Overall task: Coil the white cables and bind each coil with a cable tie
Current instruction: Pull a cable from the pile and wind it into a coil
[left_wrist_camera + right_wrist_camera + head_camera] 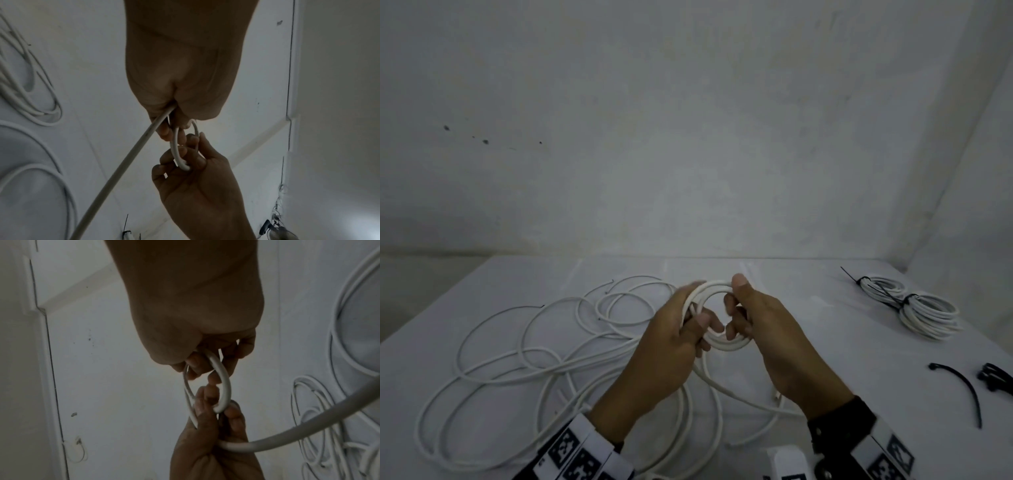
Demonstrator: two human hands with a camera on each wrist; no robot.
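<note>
Both hands hold a small coil (717, 310) of white cable above the surface (808, 342). The left hand (671, 346) grips the coil's left side, fingers (164, 131) curled through the ring. The right hand (767, 329) grips the right side, thumb on top, fingers (197, 363) hooked inside. Loose cable (524, 349) trails from the left hand over the surface. Two bound coils (924, 313) and spare ties (962, 387) lie at the right.
</note>
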